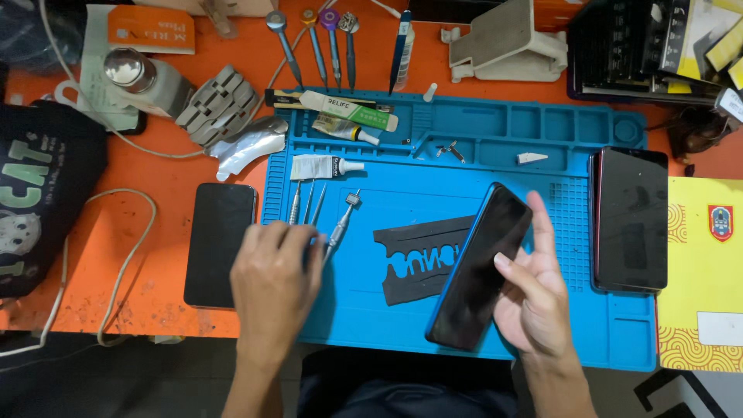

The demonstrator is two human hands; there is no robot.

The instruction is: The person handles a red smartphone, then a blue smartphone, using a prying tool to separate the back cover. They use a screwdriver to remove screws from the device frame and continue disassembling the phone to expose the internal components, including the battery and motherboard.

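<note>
My right hand [534,294] holds a black phone [478,267] tilted above the blue work mat [464,155], fingers behind it and thumb on its screen edge. Under the phone lies a flat black cut-out sheet [414,259]. My left hand [272,282] rests palm down on the mat's left edge, its fingers over the handles of a few thin metal tools [309,203] and a small screwdriver [343,218]. Whether it grips one I cannot tell. A second dark phone [220,244] lies on the orange table just left of that hand.
A third phone [631,219] lies at the mat's right edge. Glue tubes [344,128], small screws [447,149] and a white tip sit in the mat's upper trays. Screwdrivers [317,42], a grey stand [507,42], a bottle [143,77], cables and a yellow booklet [700,271] surround the mat.
</note>
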